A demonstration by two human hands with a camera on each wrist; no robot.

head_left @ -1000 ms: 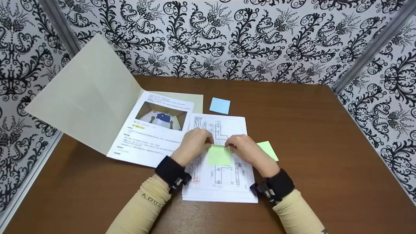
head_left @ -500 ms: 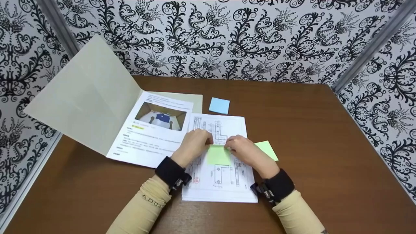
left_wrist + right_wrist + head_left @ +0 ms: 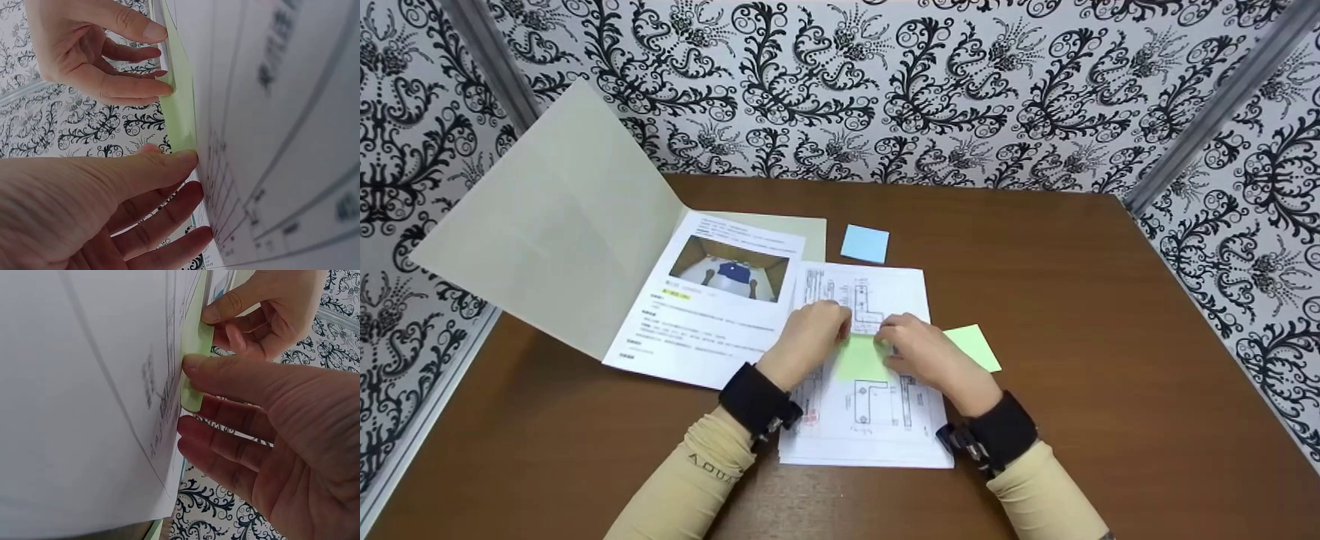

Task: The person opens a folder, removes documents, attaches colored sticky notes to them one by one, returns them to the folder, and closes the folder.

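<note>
A pale green sticky note (image 3: pixel 859 361) lies over a printed line-drawing sheet on a stack of papers (image 3: pixel 866 448). My left hand (image 3: pixel 811 330) pinches the note's upper left corner, its thumb on the near face in the left wrist view. At the upper right corner is my right hand (image 3: pixel 934 356). Its thumb (image 3: pixel 197 367) rests on the note, set apart from the index finger, and its other fingertips are right at the paper. Part of the note is hidden behind this hand in the head view.
A cream folder (image 3: pixel 547 210) stands open at the left with printed pages (image 3: pixel 682 345) inside, partly overlapped by the stack. A blue sticky note pad (image 3: pixel 865 244) lies behind the stack. Another green sticky note (image 3: pixel 979 346) is on the brown table (image 3: pixel 1095 360), beyond the right wrist.
My right thumb has come down from the note's top edge onto its right side, apart from the index finger. The left hand keeps its place at the corner.
</note>
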